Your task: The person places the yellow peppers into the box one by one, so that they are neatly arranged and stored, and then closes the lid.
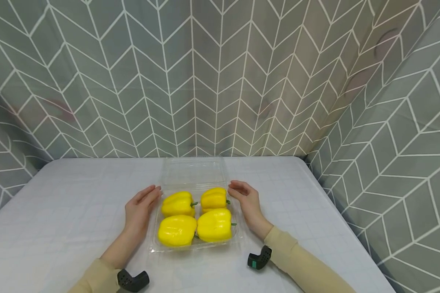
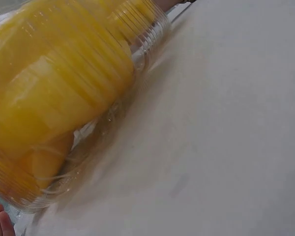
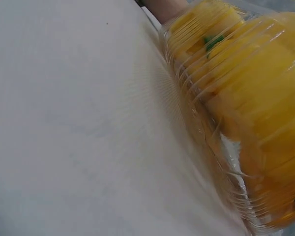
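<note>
Several yellow bell peppers [image 1: 177,230] with green stems lie in the base of a clear plastic clamshell container [image 1: 155,244]. Its transparent lid [image 1: 194,171] is folded back, away from me. My left hand [image 1: 139,209] lies along the container's left side, fingers extended toward the hinge. On the right side, my right hand [image 1: 250,205] has its fingers lightly bent by the hinge corner. Whether either hand presses the plastic cannot be told. The left wrist view shows the ribbed container wall [image 2: 142,44] up close; the right wrist view shows peppers [image 3: 265,93] through the plastic.
A white cloth [image 1: 77,203] covers the table. Grey curtains with white chevron lines [image 1: 205,81] hang behind the table and along its right side [image 1: 399,162]. A black wrist device [image 1: 259,258] is at the right cuff, another [image 1: 133,280] at the left.
</note>
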`<control>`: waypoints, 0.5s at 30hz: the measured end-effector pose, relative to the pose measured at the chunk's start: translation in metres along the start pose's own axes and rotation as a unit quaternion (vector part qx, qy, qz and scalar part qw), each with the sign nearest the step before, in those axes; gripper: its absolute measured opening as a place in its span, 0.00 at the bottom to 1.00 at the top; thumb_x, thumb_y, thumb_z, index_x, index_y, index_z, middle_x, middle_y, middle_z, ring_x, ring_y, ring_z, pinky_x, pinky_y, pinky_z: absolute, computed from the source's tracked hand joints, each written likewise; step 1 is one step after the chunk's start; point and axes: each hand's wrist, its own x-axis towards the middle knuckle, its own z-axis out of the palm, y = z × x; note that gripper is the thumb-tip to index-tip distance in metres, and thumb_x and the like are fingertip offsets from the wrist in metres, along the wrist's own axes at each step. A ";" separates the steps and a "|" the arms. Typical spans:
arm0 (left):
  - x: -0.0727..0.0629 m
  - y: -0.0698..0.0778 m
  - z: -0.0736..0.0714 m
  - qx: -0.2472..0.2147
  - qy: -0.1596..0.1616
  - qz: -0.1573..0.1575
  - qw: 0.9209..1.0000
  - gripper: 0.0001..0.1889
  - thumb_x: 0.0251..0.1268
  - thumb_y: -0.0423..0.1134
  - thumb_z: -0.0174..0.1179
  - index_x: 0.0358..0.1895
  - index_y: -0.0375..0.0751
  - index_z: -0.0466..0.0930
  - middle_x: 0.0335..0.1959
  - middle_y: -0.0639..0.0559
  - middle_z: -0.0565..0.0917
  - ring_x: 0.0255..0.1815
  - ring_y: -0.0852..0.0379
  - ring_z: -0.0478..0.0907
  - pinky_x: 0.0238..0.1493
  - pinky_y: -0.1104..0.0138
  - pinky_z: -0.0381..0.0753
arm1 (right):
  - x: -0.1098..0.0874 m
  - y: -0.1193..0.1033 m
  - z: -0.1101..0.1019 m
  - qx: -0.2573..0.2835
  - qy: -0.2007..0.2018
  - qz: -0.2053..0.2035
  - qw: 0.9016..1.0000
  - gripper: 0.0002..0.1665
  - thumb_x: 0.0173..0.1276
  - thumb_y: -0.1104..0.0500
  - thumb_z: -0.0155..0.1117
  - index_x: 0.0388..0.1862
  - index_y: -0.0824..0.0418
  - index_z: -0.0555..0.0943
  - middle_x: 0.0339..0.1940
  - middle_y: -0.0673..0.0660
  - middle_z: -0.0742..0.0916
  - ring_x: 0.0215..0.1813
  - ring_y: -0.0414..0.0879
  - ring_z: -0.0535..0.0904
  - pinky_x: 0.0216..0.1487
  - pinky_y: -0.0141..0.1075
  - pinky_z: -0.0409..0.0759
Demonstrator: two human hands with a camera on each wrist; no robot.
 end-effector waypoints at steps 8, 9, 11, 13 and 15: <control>-0.005 0.000 -0.002 -0.034 -0.046 -0.007 0.998 0.30 0.71 0.41 0.62 0.73 0.37 0.65 0.57 0.60 0.84 0.53 0.68 0.83 0.62 0.73 0.78 | -0.001 0.003 0.000 0.019 -0.024 0.019 0.999 0.25 0.70 0.61 0.65 0.64 0.66 0.75 0.62 0.61 0.83 0.59 0.46 0.79 0.66 0.36 0.78; -0.006 0.000 -0.002 -0.035 -0.052 -0.005 0.998 0.30 0.72 0.40 0.61 0.74 0.37 0.64 0.60 0.59 0.83 0.53 0.68 0.83 0.63 0.72 0.77 | -0.001 0.003 -0.001 0.020 -0.026 0.019 0.999 0.25 0.71 0.61 0.65 0.64 0.65 0.75 0.62 0.61 0.83 0.60 0.47 0.79 0.67 0.37 0.77; -0.006 0.000 -0.002 -0.040 -0.059 -0.002 0.997 0.30 0.73 0.39 0.60 0.74 0.37 0.63 0.65 0.55 0.80 0.54 0.67 0.83 0.64 0.71 0.77 | -0.001 0.004 -0.001 0.026 -0.031 0.020 0.999 0.24 0.71 0.60 0.65 0.64 0.64 0.76 0.64 0.61 0.82 0.62 0.49 0.78 0.67 0.38 0.77; -0.007 0.001 -0.002 -0.043 -0.067 0.002 0.997 0.29 0.74 0.38 0.58 0.74 0.37 0.62 0.68 0.51 0.77 0.54 0.67 0.83 0.64 0.71 0.77 | -0.001 0.004 -0.002 0.033 -0.035 0.020 0.999 0.25 0.71 0.60 0.65 0.65 0.64 0.75 0.65 0.61 0.81 0.63 0.50 0.78 0.68 0.37 0.76; -0.007 0.001 -0.002 -0.047 -0.074 0.005 0.996 0.29 0.75 0.37 0.57 0.75 0.36 0.61 0.70 0.49 0.74 0.54 0.67 0.83 0.64 0.71 0.77 | -0.002 0.004 -0.002 0.041 -0.041 0.020 0.998 0.26 0.72 0.60 0.64 0.66 0.64 0.74 0.66 0.61 0.81 0.65 0.51 0.78 0.68 0.36 0.76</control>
